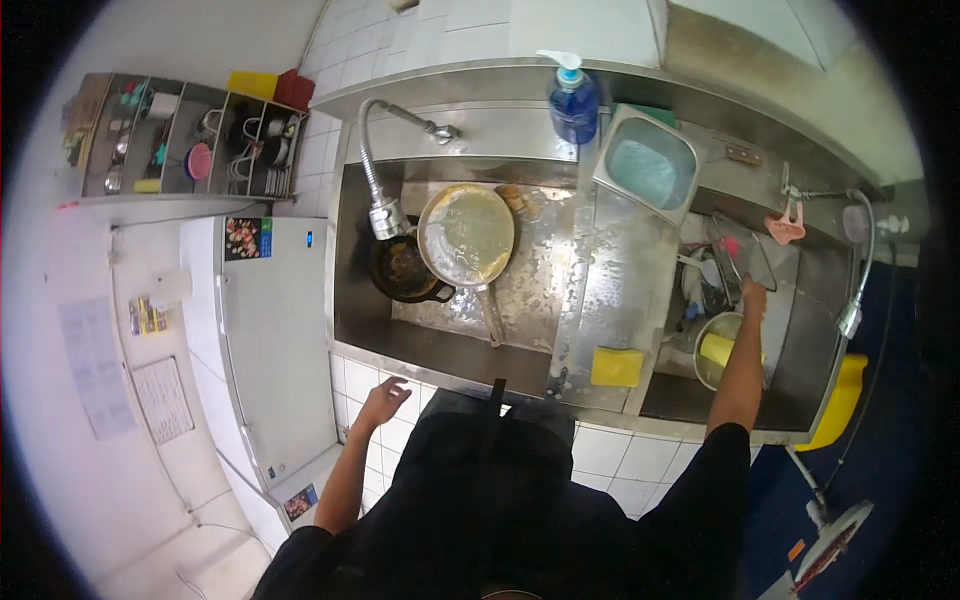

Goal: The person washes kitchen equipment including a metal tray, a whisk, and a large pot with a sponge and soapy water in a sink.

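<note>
My right hand (753, 296) reaches into the right sink, its fingers closed at the edge of a thin-rimmed, see-through thing (762, 262) like a glass lid; its exact kind is unclear. Below that forearm stands a round pale pot (704, 372) with something yellow (716, 349) in it. Several dark and metal utensils (697, 283) lie beside it. My left hand (385, 403) hangs in front of the left sink, empty, fingers apart. In that sink, a pan of cloudy liquid (466, 235) partly overlaps a black pan (400, 270).
A flexible faucet (366, 160) arches over the left sink, another (862, 260) over the right. Between the sinks are a yellow cloth (617, 366) and a metal tub of bluish water (650, 165). A blue pump bottle (573, 108) stands behind. A fridge (275, 350) is at left.
</note>
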The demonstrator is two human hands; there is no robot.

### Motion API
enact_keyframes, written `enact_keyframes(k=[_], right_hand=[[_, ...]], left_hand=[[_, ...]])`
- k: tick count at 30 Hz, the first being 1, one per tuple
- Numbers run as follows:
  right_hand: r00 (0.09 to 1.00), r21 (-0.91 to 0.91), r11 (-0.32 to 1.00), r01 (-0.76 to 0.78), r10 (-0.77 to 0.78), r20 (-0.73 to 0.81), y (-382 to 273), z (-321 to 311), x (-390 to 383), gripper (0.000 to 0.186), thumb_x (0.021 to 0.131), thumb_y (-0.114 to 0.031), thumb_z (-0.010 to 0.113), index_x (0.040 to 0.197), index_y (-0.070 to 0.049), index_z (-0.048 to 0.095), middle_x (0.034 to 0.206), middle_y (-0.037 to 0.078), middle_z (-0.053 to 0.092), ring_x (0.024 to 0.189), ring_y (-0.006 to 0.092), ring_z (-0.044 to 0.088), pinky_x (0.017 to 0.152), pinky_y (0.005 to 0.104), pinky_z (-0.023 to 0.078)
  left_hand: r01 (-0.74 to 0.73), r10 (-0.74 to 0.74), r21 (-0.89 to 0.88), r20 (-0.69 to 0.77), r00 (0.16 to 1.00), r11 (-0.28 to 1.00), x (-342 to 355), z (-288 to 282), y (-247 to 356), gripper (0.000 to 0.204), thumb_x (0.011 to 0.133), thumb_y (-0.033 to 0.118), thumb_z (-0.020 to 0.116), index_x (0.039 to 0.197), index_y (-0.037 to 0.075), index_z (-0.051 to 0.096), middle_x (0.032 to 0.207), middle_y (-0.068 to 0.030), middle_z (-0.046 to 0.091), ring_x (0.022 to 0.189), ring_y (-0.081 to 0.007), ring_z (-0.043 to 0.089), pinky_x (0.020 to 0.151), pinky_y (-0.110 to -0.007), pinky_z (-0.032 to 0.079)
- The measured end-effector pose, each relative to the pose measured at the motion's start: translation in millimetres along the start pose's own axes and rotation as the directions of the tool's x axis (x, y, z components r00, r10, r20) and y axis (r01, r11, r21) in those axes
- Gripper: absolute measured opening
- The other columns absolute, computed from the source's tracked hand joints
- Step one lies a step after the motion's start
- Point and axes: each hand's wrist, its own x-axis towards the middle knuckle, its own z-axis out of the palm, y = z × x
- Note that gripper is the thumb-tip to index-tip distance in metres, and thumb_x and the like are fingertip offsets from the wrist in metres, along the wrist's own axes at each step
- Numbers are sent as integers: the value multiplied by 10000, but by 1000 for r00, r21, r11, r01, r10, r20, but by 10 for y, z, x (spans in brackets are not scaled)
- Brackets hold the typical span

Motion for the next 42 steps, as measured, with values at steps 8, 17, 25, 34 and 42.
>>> enact_keyframes(k=[8, 17, 25, 34, 42], right_hand=[[973, -99, 974, 204, -213, -92, 101, -660, -781, 569, 867, -466, 585, 1213, -18, 644, 1254, 222, 611, 1190, 369, 567, 1024, 465, 404], [606, 77, 604, 793, -772, -191, 277, -55, -3828, 483, 898, -238, 696, 1280, 4, 527, 1323, 248, 490, 1250, 402, 447, 1060, 452, 362], [483, 410, 402, 818, -868, -113, -298, 1121, -5380, 348, 849, -140, 689, 1155, -6, 592, 1216, 182, 567, 1167, 378, 520, 1021, 463, 395], [587, 220, 642, 734, -764, 269, -1493, 3798, -5190, 659, 764, -346, 777, 1265, 19, 554, 1190, 247, 587, 1151, 417, 547, 959, 450, 457], [621, 389, 717, 579, -697, 360, -1363, 4360, -4692, 296, 757, -172, 687, 970, 33, 691, 827, 203, 702, 757, 342, 680, 718, 437, 523]], left_hand=[[-219, 224, -138, 19, 974, 966, 488, -32, 171, 339, 919, 244, 659, 1190, 47, 604, 991, -140, 703, 865, -238, 680, 783, -356, 539], [-21, 248, -662, 251, 936, 749, 1765, 330, 50, 359, 919, 286, 659, 1160, 24, 610, 1029, -121, 693, 855, -208, 670, 762, -335, 529], [-458, 446, -3, 231, 865, 889, 2831, 224, -176, 524, 833, 427, 690, 1136, 5, 623, 1038, -218, 684, 1000, -292, 674, 817, -377, 524], [131, -351, -860, -59, 934, 492, 3015, -17, -1116, 872, 843, 352, 753, 1451, 17, 226, 1242, -233, 580, 978, -290, 646, 774, -389, 546], [-166, -5, -748, -221, 975, 643, 3437, 69, -1182, 773, 903, 62, 576, 1527, 145, 128, 1277, -229, 559, 1047, -284, 639, 781, -362, 566]])
